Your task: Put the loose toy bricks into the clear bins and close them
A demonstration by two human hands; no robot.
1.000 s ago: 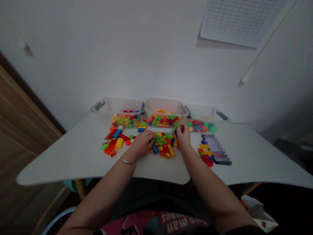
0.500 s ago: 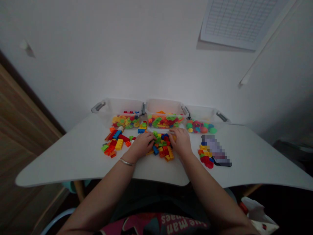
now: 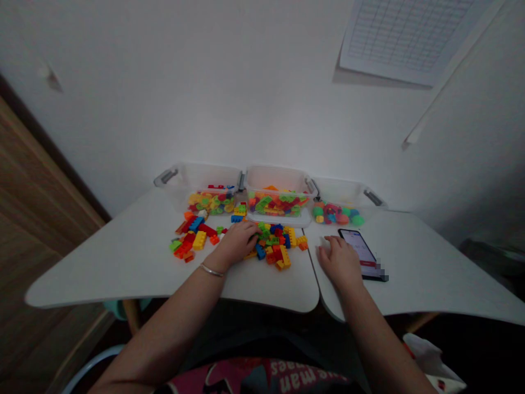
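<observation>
Plastic bricks (image 3: 273,246) heap at twelve o'clock beside and under the left hand (image 3: 240,243), its grip unclear; the empty, open right hand (image 3: 338,261) rests at two o'clock by a phone (image 3: 356,246), which a careless sweep could knock aside.

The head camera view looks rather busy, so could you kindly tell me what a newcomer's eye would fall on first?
The bright plastic building bricks stand out first, scattered across the middle of the white table, in front of three clear plastic bins along the wall. The left hand rests on the bricks, while the right hand sits beside a lit smartphone on the right.
</observation>
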